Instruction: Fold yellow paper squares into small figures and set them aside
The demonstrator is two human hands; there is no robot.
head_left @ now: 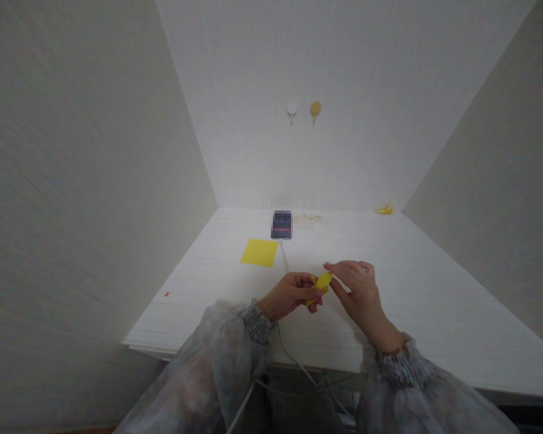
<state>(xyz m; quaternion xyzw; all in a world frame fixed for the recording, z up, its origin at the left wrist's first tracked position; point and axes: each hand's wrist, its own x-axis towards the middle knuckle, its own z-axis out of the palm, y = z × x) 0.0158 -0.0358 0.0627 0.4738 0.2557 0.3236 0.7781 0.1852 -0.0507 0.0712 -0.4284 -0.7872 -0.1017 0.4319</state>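
A small piece of folded yellow paper (324,280) is held above the front part of the white table. My left hand (292,294) pinches it between thumb and fingers, which hide part of it. From the right, my right hand (356,293) has its thumb and fingertips around the paper's upper edge. The exact contact there is too small to make out. Beyond my left hand, a flat square yellow sheet (259,252) lies on the table.
A phone (281,225) lies near the back wall, with a white cable (284,256) running toward me. Another folded yellow paper piece (384,210) rests at the back right corner. A white hook (292,110) and a yellow hook (315,109) are on the wall. Panels flank the white table (434,313).
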